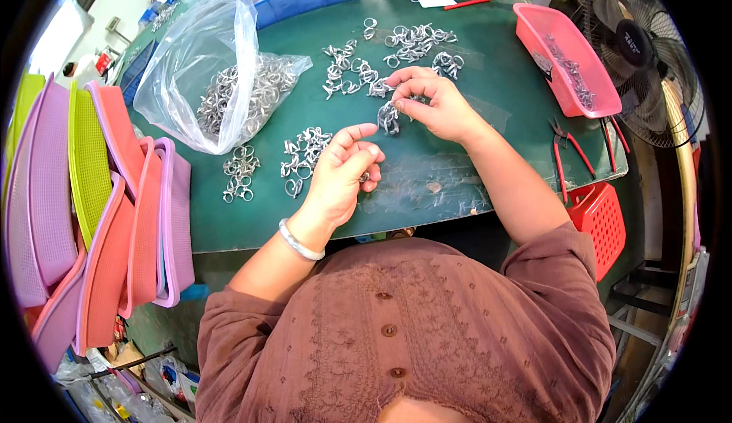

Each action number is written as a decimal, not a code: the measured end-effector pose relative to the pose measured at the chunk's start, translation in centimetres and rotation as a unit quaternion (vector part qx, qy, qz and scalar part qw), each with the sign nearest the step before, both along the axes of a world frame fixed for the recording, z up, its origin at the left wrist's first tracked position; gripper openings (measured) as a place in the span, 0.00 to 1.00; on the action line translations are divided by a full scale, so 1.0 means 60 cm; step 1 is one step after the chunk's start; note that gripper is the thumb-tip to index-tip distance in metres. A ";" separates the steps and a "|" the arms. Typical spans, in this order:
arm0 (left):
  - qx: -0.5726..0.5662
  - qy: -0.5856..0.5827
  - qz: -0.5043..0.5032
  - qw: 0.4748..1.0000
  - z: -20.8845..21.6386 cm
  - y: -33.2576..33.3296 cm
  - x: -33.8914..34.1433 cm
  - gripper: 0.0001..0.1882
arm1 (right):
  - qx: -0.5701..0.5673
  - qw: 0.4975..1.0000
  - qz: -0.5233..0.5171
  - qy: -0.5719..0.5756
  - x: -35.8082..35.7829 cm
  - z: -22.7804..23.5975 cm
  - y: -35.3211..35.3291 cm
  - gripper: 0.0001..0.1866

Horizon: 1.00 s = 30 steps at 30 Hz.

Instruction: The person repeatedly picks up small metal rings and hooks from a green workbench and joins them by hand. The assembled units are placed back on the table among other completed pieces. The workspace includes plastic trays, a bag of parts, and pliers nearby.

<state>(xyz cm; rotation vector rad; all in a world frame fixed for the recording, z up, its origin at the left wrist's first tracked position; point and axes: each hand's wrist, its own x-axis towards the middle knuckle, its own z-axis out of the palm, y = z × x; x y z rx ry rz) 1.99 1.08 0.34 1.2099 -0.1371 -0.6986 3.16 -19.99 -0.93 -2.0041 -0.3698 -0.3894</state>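
Silvery rings (389, 119), black fan hub (633, 51) (white-lettered)

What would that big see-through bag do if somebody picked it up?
The see-through bag would probably flop and crumple, since its thin plastic is already wrinkled. It might feel heavy at the bottom, because many metal-looking rings are heaped there. Those rings would likely shift about, as they seem loosely piled.

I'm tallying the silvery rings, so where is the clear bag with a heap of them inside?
In the head view, the clear bag sits on the green table's left side, just nearer than the blue bin and beyond the left hand.
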 end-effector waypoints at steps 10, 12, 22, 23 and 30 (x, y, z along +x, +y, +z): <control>0.132 -0.146 -0.010 0.980 0.003 -0.065 0.037 0.20 | 0.120 0.987 -0.036 0.097 0.013 -0.004 -0.040 0.05; 0.145 -0.160 -0.011 0.976 0.004 -0.075 0.042 0.20 | 0.046 0.991 -0.073 0.102 0.018 -0.001 -0.054 0.06; 0.127 -0.260 0.016 0.957 -0.005 -0.116 0.069 0.12 | 0.333 0.909 0.011 0.249 0.018 0.006 -0.064 0.09; 0.140 -0.308 0.022 0.941 -0.009 -0.120 0.074 0.11 | 0.341 0.905 0.016 0.252 0.017 0.008 -0.064 0.09; 0.161 -0.450 0.058 0.877 -0.030 -0.132 0.089 0.04 | 0.234 0.939 -0.024 0.251 0.018 0.005 -0.062 0.10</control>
